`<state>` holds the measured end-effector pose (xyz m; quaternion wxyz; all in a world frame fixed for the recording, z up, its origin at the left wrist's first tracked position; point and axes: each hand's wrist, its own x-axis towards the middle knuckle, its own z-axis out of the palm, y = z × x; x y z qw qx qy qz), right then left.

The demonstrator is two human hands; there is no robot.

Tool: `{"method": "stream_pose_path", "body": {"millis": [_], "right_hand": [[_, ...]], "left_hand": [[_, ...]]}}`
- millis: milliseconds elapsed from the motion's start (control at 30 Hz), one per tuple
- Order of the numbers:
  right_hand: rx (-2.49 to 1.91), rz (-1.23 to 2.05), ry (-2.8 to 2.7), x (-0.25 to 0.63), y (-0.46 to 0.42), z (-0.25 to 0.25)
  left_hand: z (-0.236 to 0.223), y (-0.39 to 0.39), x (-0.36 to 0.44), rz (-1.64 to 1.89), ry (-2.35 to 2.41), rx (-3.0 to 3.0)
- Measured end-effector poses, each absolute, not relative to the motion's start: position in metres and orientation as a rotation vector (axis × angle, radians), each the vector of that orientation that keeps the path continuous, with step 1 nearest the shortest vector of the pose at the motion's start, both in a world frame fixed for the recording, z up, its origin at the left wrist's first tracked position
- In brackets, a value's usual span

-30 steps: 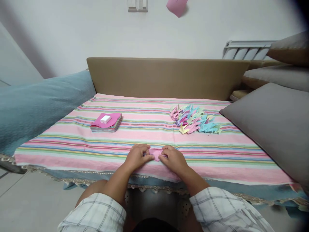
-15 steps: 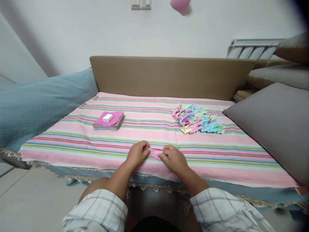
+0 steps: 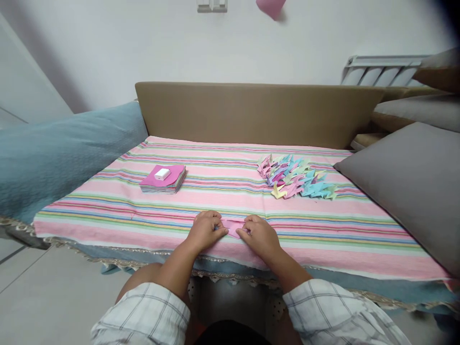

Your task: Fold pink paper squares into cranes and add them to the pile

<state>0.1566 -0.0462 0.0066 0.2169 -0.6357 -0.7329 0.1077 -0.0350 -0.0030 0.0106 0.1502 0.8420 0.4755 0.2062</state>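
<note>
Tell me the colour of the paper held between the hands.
Pink: the paper between the left hand and right hand, in the head view.

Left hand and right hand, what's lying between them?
The head view shows a piece of pink paper between the left hand and the right hand, held at either side, above the striped cloth.

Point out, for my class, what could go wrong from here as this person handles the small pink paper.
1. The left grip and right grip hold opposite ends of the pink paper, so an uneven pull might skew or tear it.
2. Beneath is striped cloth, which may give under pressure and leave creases less crisp.
3. The folded paper pieces lie loosely together beyond the right grip; a careless sweep could scatter or crush some.
</note>
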Motion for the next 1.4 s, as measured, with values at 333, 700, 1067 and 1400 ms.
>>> {"method": "stream_pose_path", "body": {"millis": [333,700,1067,1400], "right_hand": [[-1.789,0.227,-2.075,0.153,-0.048,0.009],[-1.787,0.168,-2.133,0.155,-0.049,0.003],[-1.793,0.173,-2.11,0.154,-0.049,0.005],[-1.704,0.234,-2.119,0.159,-0.048,0.004]], "left_hand": [[0.01,-0.001,-0.033,0.558,1.425,2.471],[0.005,-0.005,-0.035,0.619,1.48,2.464],[0.013,-0.005,-0.049,0.655,1.597,2.367],[-0.007,-0.06,-0.016,0.683,1.023,2.78]]}}
